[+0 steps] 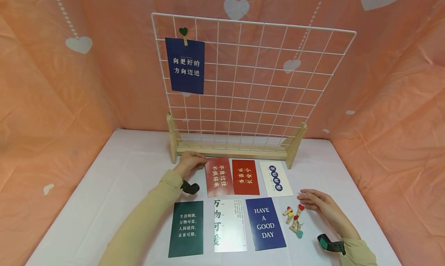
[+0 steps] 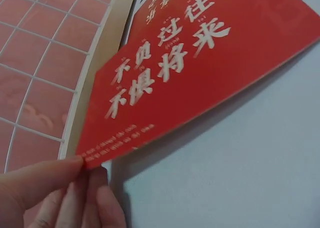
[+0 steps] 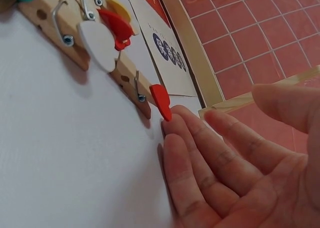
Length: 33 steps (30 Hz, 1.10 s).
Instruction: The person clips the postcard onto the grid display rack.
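My left hand (image 1: 190, 162) pinches the corner of a red card with white lettering (image 2: 165, 82) between thumb and fingertips. The card is tilted, its held end raised off the table, and it partly overlaps a second red card (image 1: 246, 177) beside it. My right hand (image 1: 321, 204) rests at the table on the right, fingers extended and holding nothing. Close to its fingertips lies a small pile of wooden clothespins (image 1: 293, 221) with red, yellow, white and green heart tops. One red-heart clothespin (image 3: 135, 87) lies nearest those fingers.
A white wire grid (image 1: 250, 80) stands in a wooden base (image 1: 233, 153) behind the cards. A dark blue card (image 1: 185, 80) hangs at its upper left from a green-heart clothespin (image 1: 185, 40). Green (image 1: 187, 242), white (image 1: 231, 219), blue (image 1: 265, 244) and cream (image 1: 283, 188) cards lie on the table.
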### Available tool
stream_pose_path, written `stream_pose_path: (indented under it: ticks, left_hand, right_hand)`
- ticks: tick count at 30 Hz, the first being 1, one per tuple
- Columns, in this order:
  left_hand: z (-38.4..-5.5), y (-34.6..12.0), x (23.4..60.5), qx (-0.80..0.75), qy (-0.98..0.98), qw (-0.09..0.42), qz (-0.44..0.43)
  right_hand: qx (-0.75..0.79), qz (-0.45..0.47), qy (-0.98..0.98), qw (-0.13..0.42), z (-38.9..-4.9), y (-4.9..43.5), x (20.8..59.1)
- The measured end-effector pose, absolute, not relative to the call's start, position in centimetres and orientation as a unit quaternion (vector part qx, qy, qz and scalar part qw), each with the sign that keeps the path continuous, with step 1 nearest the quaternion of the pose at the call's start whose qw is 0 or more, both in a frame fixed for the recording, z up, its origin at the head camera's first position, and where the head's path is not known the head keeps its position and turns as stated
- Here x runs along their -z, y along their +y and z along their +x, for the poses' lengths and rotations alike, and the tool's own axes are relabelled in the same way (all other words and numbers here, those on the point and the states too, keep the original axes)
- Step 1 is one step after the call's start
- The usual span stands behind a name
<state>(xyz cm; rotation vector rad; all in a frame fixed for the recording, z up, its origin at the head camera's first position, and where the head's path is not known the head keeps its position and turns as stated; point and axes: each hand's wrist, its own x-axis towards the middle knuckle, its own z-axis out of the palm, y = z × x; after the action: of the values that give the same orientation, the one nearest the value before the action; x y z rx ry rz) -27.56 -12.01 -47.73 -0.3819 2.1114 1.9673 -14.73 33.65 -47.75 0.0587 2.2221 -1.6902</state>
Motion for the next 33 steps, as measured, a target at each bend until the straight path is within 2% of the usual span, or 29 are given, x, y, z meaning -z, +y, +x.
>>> stream_pose_path:
  ticks: [10, 20, 33]
  left_hand:
    - [-27.7, -12.3, 48.0, -0.726, 0.666, 0.135, -0.110]
    - [-27.6, -12.5, 47.9, -0.723, 0.676, 0.120, -0.075]
    - [-27.9, -12.9, 48.0, -0.705, 0.698, 0.117, -0.045]
  right_hand:
    - [0.587, 0.030, 0.790, 0.175, -14.8, 33.7, 47.7]
    - [0.567, 0.044, 0.801, 0.190, -14.7, 34.3, 47.6]
    - [0.511, -0.014, 0.835, 0.206, -14.9, 35.0, 48.0]
